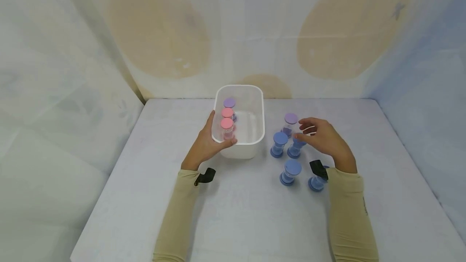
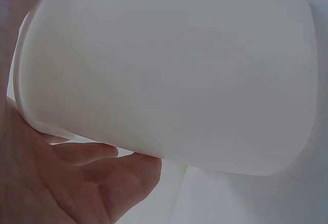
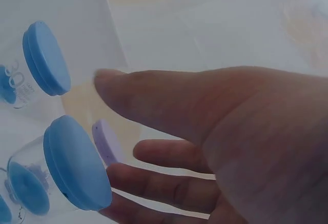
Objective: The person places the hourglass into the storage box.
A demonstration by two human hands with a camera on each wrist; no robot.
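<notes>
White tub (image 1: 255, 104): rounded oblong of smooth plastic, long axis running away from the person, standing on the table (image 1: 233, 213) left of centre. Left hand (image 1: 205, 144) holds its near left corner, thumb on the rim, grip curled round the wall. Three capped timers stand inside. Right hand (image 1: 324, 138) hovers with grip loosely spread, holding nothing, beside the purple timer (image 1: 290, 123), upright among blue timers (image 1: 279, 144). Table pale, matte; walls pale, blotched tan.

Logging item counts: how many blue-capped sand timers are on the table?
4: one beside the white bin, one under the right hand, one nearer, one partly hidden behind the right wrist.
</notes>
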